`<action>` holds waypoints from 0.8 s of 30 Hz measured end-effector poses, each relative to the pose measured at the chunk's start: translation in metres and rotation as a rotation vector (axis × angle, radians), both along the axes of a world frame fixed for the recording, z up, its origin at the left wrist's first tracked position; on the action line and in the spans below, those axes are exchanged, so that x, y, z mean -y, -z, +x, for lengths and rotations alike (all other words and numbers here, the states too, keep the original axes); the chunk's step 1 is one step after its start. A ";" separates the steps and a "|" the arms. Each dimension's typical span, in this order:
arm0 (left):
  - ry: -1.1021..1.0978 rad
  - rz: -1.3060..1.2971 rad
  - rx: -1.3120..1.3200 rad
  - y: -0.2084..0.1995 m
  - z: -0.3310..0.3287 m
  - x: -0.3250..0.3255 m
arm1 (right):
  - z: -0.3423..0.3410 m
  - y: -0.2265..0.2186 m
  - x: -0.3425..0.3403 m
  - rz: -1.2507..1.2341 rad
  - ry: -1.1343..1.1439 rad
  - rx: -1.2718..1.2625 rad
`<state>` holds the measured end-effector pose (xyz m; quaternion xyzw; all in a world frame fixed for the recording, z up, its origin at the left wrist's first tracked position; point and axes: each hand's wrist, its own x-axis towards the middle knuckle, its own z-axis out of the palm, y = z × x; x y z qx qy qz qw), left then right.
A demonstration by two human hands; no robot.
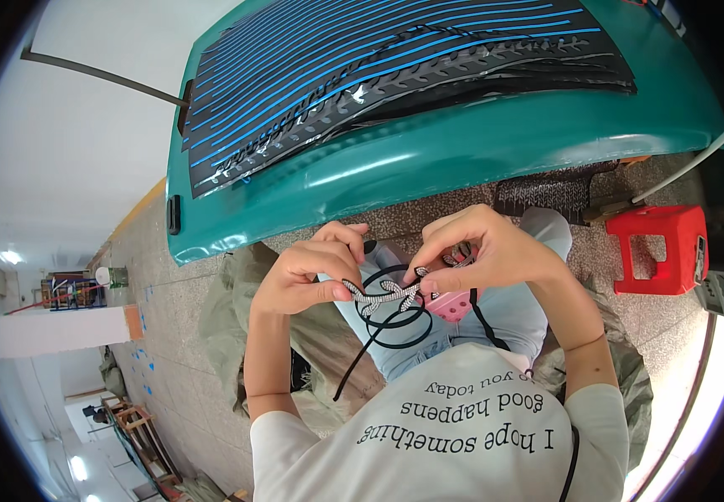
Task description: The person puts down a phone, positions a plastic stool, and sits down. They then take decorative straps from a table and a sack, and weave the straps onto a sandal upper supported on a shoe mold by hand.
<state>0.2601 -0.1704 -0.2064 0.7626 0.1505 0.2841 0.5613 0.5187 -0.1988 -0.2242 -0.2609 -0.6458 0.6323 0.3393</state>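
Above my lap, a sparkly silver branch-shaped trim [383, 295] stretches between my two hands. My left hand [316, 266] pinches one end of it between thumb and fingertips. The other end is gripped by my right hand [489, 255], its thumb and fingers closed together. A black cord [408, 343] loops beneath the trim, one tail dangling over my lap; where it joins the trim is too small to tell. A pink dotted item [452, 303] rests on my light blue jeans behind the cord, partly covered by my right hand.
Ahead stands a green-covered table [395, 159]. On it lies a black sheet [295, 75] with blue stripes and rows of dark leaf-shaped trims. A red plastic stool [657, 251] stands at the right. Grey-green cloth [236, 309] spreads around my legs.
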 end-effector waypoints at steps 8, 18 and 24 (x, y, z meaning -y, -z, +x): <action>-0.193 -0.028 -0.153 0.004 -0.008 0.006 | 0.003 -0.013 0.020 0.105 0.217 0.076; -0.022 0.036 -0.042 -0.004 -0.006 0.007 | -0.001 -0.007 0.015 0.161 0.165 0.069; -0.006 -0.048 0.021 0.005 -0.004 0.008 | -0.002 -0.011 0.012 0.102 0.076 0.064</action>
